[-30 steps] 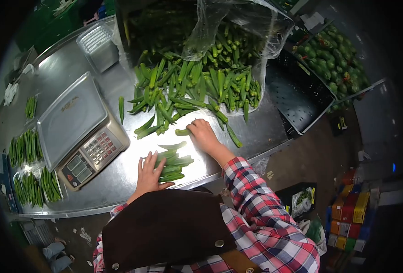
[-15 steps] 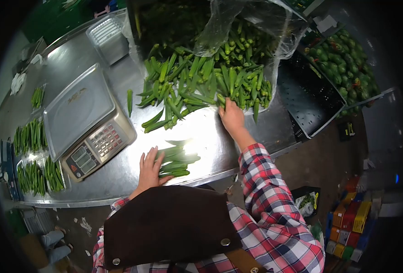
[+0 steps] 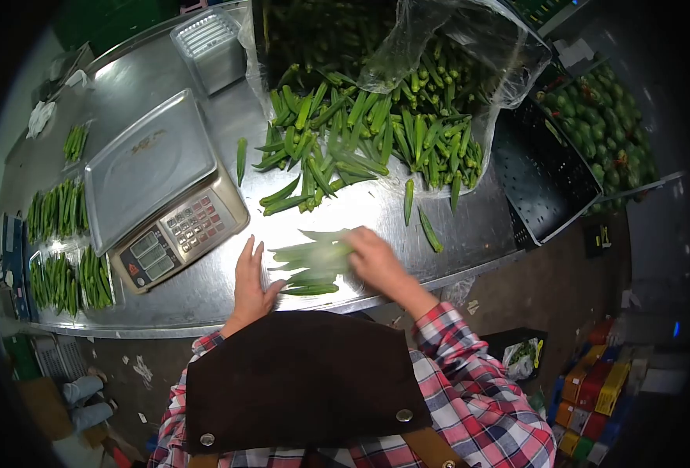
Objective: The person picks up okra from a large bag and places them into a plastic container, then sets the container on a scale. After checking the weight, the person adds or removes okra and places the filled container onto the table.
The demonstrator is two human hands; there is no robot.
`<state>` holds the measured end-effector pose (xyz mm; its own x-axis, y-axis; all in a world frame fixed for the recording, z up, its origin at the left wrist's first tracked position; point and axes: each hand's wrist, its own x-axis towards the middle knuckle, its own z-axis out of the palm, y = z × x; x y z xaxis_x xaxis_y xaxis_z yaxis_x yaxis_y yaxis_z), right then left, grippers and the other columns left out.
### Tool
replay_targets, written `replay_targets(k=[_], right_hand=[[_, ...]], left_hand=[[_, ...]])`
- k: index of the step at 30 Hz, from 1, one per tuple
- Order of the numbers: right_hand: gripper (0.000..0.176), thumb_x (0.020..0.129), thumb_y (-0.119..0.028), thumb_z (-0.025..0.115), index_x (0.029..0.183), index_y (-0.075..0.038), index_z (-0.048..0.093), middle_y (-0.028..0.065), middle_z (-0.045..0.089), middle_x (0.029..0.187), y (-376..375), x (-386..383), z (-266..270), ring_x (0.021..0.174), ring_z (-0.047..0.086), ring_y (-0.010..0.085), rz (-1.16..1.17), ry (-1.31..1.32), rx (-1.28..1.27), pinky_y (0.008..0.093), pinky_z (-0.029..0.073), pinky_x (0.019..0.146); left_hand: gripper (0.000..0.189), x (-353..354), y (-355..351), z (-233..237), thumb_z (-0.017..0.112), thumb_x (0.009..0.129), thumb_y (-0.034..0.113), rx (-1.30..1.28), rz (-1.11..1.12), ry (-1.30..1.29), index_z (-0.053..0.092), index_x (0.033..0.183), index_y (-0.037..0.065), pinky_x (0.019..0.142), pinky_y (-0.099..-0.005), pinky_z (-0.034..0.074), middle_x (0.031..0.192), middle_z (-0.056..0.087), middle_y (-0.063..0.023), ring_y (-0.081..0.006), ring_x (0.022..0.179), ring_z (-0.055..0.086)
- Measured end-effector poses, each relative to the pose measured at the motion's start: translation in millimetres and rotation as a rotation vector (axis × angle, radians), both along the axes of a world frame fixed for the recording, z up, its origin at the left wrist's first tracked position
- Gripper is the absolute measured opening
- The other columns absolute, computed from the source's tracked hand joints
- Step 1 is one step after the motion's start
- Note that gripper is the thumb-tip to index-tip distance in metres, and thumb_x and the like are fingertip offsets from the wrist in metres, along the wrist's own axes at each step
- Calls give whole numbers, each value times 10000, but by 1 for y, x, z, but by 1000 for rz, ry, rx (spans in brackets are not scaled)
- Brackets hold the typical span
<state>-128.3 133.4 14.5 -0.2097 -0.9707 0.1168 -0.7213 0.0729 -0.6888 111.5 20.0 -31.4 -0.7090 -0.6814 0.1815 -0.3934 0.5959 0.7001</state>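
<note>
A small row of okra pods (image 3: 311, 277) lies on the steel table in front of me. My left hand (image 3: 250, 288) is open at their left end, fingers stretched and thumb beside the lowest pods. At the right end, the fingers of my right hand (image 3: 376, 264) are curled on okra; blur hides how many pods they hold. Beyond them a large heap of okra (image 3: 360, 129) spills out of a plastic-lined crate. Two single pods, a loose okra pod (image 3: 431, 230) and another okra pod (image 3: 409, 203), lie right of the row.
A digital scale (image 3: 173, 203) stands on the left of the steel table (image 3: 197, 300). Packed okra trays (image 3: 56, 210) lie beyond it, and stacked clear trays (image 3: 212, 47) stand behind. On the right are a black crate (image 3: 548, 171) and a crate of green produce (image 3: 606, 125).
My right hand has come from the heap's edge back to the small row. Two single pods now lie apart near the heap. My left hand stays beside the row, and the view has shifted slightly.
</note>
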Motion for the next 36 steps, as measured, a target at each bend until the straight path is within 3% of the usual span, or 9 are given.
replay_targets(k=[12, 14, 18, 20, 25, 29, 32, 33, 36], right_hand=[[397, 671, 4, 533, 1063, -44, 581, 153, 540, 895, -45, 24, -18, 875, 500, 312, 142, 181, -4, 387, 420, 781], [364, 686, -12, 540, 1049, -24, 574, 171, 545, 926, -43, 18, -22, 900, 509, 321, 88, 178, -201, 387, 422, 803], [290, 758, -105, 592, 1015, 12, 523, 197, 546, 943, -15, -50, -42, 846, 547, 355, -583, 88, -13, 401, 456, 750], [307, 756, -117, 609, 1015, 0, 496, 201, 514, 994, -8, -82, -55, 825, 560, 382, -670, 375, 117, 448, 462, 709], [366, 739, -107, 607, 1076, -67, 468, 191, 484, 1032, 8, -110, -72, 821, 557, 399, -699, 394, 205, 477, 462, 699], [358, 734, -81, 596, 1074, -46, 491, 186, 525, 972, 18, -108, -69, 777, 563, 397, -671, 387, 305, 461, 466, 684], [301, 736, -58, 591, 1027, -28, 524, 153, 571, 889, 22, -130, -97, 717, 576, 334, -709, 241, 78, 399, 473, 661], [258, 748, -40, 581, 1002, -19, 547, 87, 590, 827, 23, -135, -98, 654, 556, 199, -719, 72, -50, 311, 461, 622], [275, 762, -39, 581, 1035, -24, 548, 39, 574, 840, 20, -91, -29, 642, 506, 95, -604, -410, 30, 249, 435, 600]], left_hand=[[909, -2, 3, -2, 768, 612, 327, -118, -107, -115, 290, 1321, 16, 1026, -495, 222, 1394, 245, -205, -381, 1272, 260], [912, -15, -1, 1, 764, 607, 351, -151, -164, -125, 301, 1326, 35, 1032, -496, 212, 1403, 243, -188, -369, 1282, 253], [833, -43, -8, 17, 714, 654, 406, -221, -279, -138, 344, 1317, 63, 1043, -496, 194, 1391, 277, -163, -339, 1288, 259], [809, -60, -15, 16, 701, 670, 406, -251, -308, -180, 352, 1313, 60, 1047, -491, 192, 1374, 300, -175, -336, 1281, 272], [584, -57, -26, 4, 651, 750, 312, -197, -506, -254, 441, 1254, 104, 1018, -474, 268, 1290, 426, -111, -277, 1219, 377], [567, -45, -24, 9, 647, 759, 270, -178, -399, -204, 441, 1249, 76, 1015, -463, 276, 1298, 407, -151, -313, 1217, 367], [544, -35, -19, 9, 635, 771, 250, -80, -137, -92, 438, 1236, 49, 1016, -442, 276, 1291, 401, -175, -338, 1205, 369], [512, -27, -19, 4, 621, 789, 211, -51, -56, -48, 437, 1222, 9, 1002, -415, 299, 1282, 400, -199, -353, 1193, 374], [495, 3, -16, -7, 605, 805, 183, 49, 165, -8, 425, 1228, -3, 983, -389, 324, 1266, 406, -215, -357, 1180, 381]])
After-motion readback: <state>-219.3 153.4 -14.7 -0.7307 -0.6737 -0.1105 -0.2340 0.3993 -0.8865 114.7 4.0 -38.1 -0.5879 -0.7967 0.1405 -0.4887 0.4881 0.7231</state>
